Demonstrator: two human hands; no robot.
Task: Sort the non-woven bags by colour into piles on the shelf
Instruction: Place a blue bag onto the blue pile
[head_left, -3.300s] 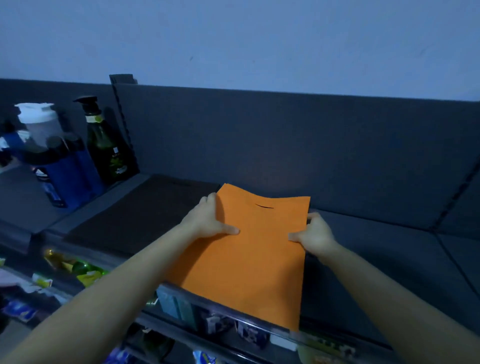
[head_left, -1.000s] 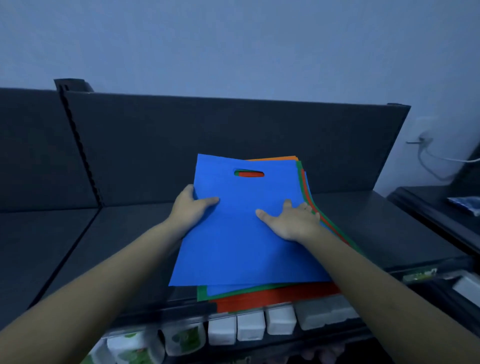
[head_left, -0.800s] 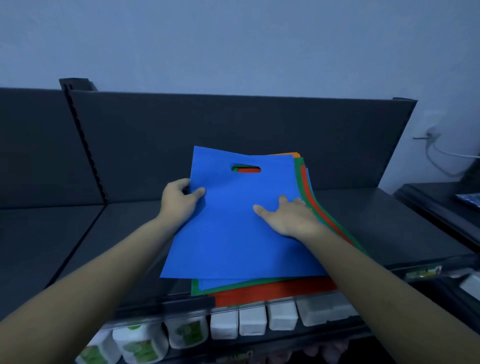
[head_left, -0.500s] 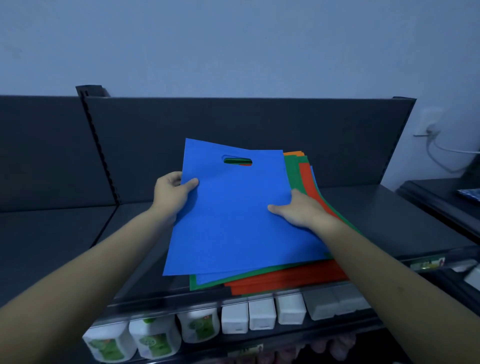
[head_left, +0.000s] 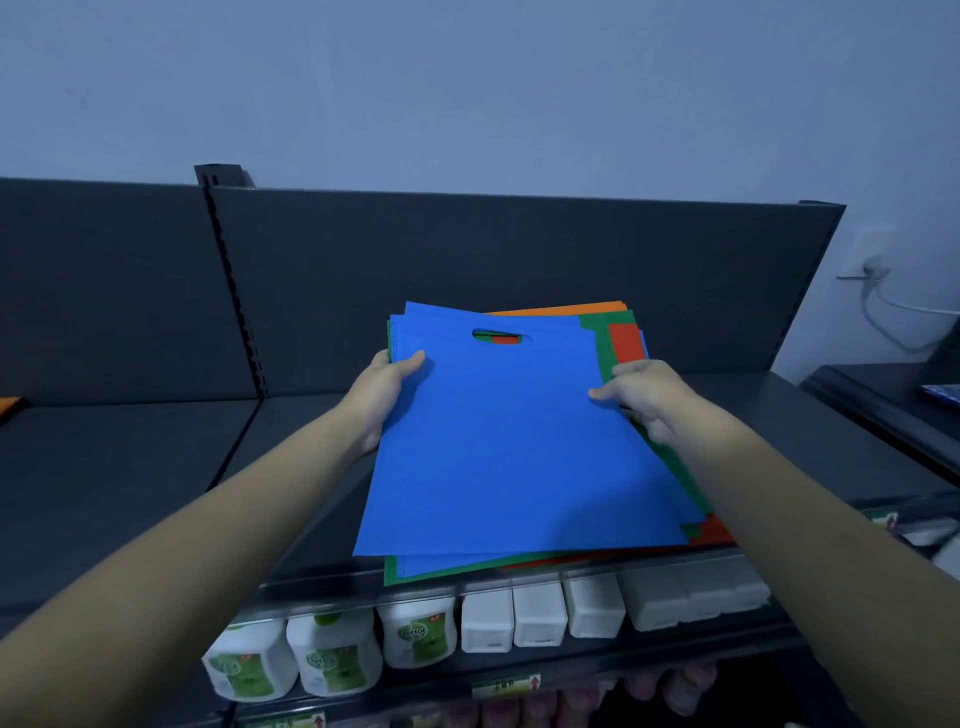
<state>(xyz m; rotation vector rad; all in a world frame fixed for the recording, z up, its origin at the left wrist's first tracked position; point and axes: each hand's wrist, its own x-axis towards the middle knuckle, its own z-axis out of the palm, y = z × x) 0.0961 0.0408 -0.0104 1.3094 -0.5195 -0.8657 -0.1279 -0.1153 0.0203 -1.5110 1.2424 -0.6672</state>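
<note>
- The top blue bag (head_left: 519, 441) lies on a mixed stack (head_left: 605, 322) at the near edge of the shelf (head_left: 130, 493). Its far end with the cut-out handle is raised a little off the layers below.
- The left hand (head_left: 387, 389) pinches the bag's left edge, thumb on top and fingers tucked beneath.
- The right hand (head_left: 647, 400) pinches the right edge the same way, thumb lying on the blue face and fingers curled under.
- Green, red and orange edges fan out of the stack on the right and near sides, and another blue edge shows just under the top bag.
- To do this step well, I judge that the fingers should part only the top sheet. The second blue layer sits so close that it could ride along.
- Lifting the bag flat and level with both hands should keep the loose stack from sliding off the shelf's near lip.
- An orange bag (head_left: 8, 402) shows at the far left of the shelf, so the blue pile probably wants its own spot, well apart from it.
- On the tier below, one green-and-white bottle (head_left: 415, 631) reads "Dettol", and its neighbours to the left look alike but are blurred.
- The white tubs (head_left: 540, 613) to the right show no readable print.
- A small shelf label (head_left: 506, 686) carries a red arrow, and its text is too small to read.
</note>
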